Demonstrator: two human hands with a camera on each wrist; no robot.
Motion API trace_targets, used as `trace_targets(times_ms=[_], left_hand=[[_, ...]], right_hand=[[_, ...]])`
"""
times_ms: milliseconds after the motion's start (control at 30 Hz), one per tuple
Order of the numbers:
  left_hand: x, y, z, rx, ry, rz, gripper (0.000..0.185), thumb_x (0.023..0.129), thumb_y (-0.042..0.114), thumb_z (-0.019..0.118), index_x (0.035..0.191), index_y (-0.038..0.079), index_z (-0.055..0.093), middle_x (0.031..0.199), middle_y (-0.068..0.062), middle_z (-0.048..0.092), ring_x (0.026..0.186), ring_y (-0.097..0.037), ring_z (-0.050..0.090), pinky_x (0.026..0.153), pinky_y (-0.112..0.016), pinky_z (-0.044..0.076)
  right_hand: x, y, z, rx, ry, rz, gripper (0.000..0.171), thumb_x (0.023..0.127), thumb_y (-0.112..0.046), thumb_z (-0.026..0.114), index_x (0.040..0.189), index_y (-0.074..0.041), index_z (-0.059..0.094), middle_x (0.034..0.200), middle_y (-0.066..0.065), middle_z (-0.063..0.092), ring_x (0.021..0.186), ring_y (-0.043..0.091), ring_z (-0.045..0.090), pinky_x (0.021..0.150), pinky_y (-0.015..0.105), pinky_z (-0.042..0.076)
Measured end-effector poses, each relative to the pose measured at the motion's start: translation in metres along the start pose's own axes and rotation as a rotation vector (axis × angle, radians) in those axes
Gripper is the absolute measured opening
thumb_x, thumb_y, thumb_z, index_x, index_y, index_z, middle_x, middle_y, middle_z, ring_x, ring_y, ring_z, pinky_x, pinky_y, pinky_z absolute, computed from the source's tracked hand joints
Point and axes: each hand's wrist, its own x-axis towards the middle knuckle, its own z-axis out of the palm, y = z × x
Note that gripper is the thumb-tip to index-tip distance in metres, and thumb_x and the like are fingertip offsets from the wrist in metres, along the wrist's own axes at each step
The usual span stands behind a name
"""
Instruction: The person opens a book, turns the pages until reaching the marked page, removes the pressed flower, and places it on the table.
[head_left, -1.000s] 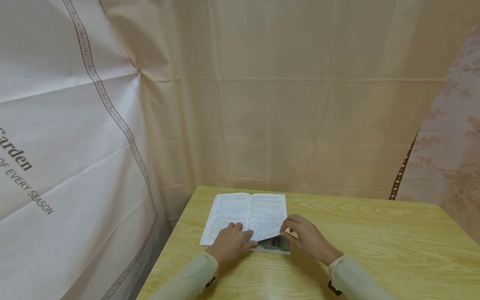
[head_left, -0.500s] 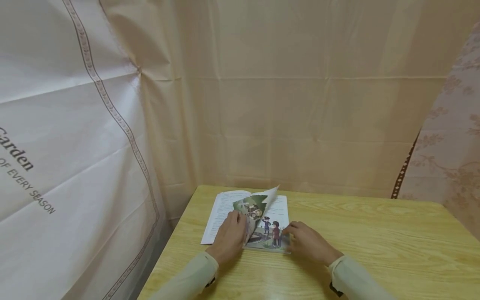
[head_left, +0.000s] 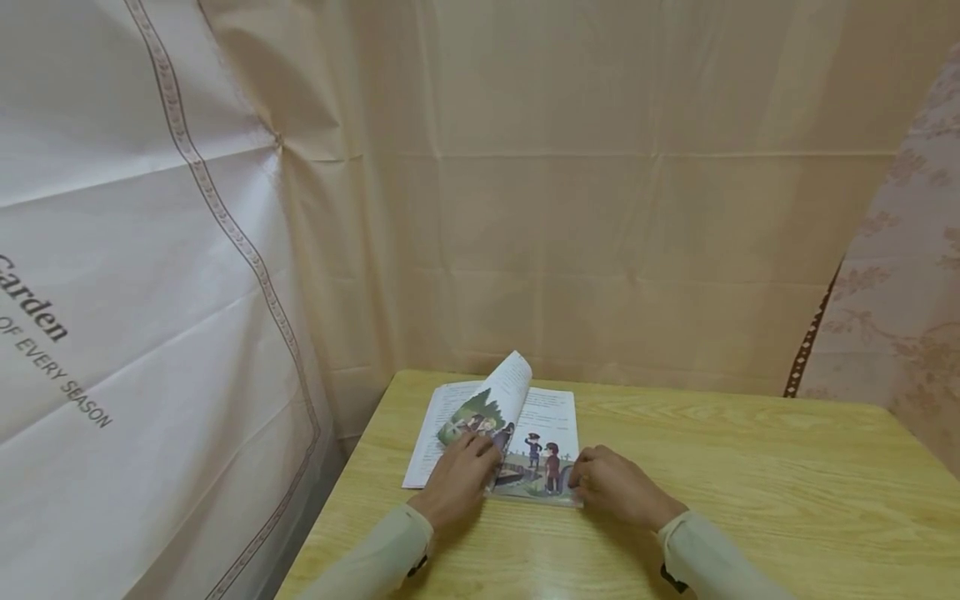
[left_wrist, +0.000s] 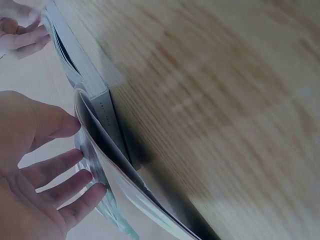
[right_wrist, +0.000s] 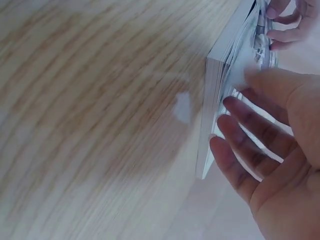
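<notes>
An open paperback book (head_left: 551, 408) lies on the table, showing printed text and coloured drawings. One picture leaf (head_left: 474, 414) stands curled up from the middle and leans over to the left. My left hand (head_left: 459, 477) rests on the lower part of this leaf near the spine. Its thumb and loosely bent fingers touch the paper in the left wrist view. At the book's lower right corner is my right hand (head_left: 618, 485). In the right wrist view its relaxed fingers lie along the page edges (right_wrist: 214, 95), and its blurred thumb reaches over the page. No lifted page shows there.
The wood-grain table (head_left: 735, 483) extends to the right and in front of the book. Behind it hangs a beige curtain (head_left: 600, 208). A white printed cloth (head_left: 150, 333) hangs at the left, a floral one (head_left: 907, 275) at the right.
The leaf has been lifted from the right side and swung left, uncovering a drawing of two figures. My left hand presses it leftward. My right hand has let the leaf go and stays by the corner.
</notes>
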Motion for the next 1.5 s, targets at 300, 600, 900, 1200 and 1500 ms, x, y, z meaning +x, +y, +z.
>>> trace_targets(times_ms=[300,600,900,1200,1500], left_hand=[[-0.003,0.0,-0.001,0.018,-0.09,-0.058,0.02,0.099,0.017,0.064,0.117,0.018,0.074,0.134,-0.009,0.062,0.124,-0.027,0.055,0.107,-0.044,0.045],[-0.005,0.002,0.001,-0.032,-0.17,-0.076,0.041,0.103,0.049,0.058,0.122,0.016,0.073,0.118,0.0,0.066,0.109,-0.019,0.056,0.099,-0.039,0.048],[0.0,0.008,0.003,-0.006,-0.212,-0.038,0.053,0.097,0.065,0.054,0.13,0.027,0.071,0.124,0.002,0.068,0.106,-0.023,0.056,0.091,-0.044,0.05],[0.008,0.01,0.006,0.017,-0.199,-0.022,0.053,0.096,0.064,0.054,0.121,0.024,0.077,0.117,0.004,0.074,0.109,-0.018,0.067,0.105,-0.045,0.045],[0.01,0.013,0.003,0.048,-0.117,-0.013,0.03,0.106,0.036,0.058,0.117,0.016,0.076,0.106,0.002,0.076,0.095,-0.016,0.07,0.094,-0.04,0.052]], right_hand=[[0.002,-0.001,-0.003,-0.035,0.039,-0.053,0.011,0.089,-0.006,0.079,0.094,-0.016,0.081,0.091,-0.009,0.071,0.081,0.005,0.056,0.069,0.027,0.053],[0.001,-0.003,-0.003,-0.085,0.083,-0.06,0.012,0.085,-0.006,0.082,0.089,-0.017,0.082,0.089,-0.011,0.071,0.077,0.004,0.052,0.065,0.024,0.051],[0.002,-0.002,-0.003,-0.088,0.118,-0.011,0.01,0.084,-0.011,0.085,0.089,-0.019,0.082,0.087,-0.013,0.069,0.076,0.003,0.049,0.063,0.022,0.048],[0.004,-0.004,-0.008,-0.079,0.184,0.0,0.008,0.083,-0.017,0.086,0.085,-0.022,0.081,0.083,-0.017,0.066,0.075,0.001,0.048,0.06,0.021,0.047],[0.004,-0.007,-0.011,-0.001,0.235,0.179,0.031,0.083,-0.021,0.087,0.111,-0.014,0.074,0.099,-0.006,0.07,0.077,0.008,0.059,0.064,0.023,0.05]])
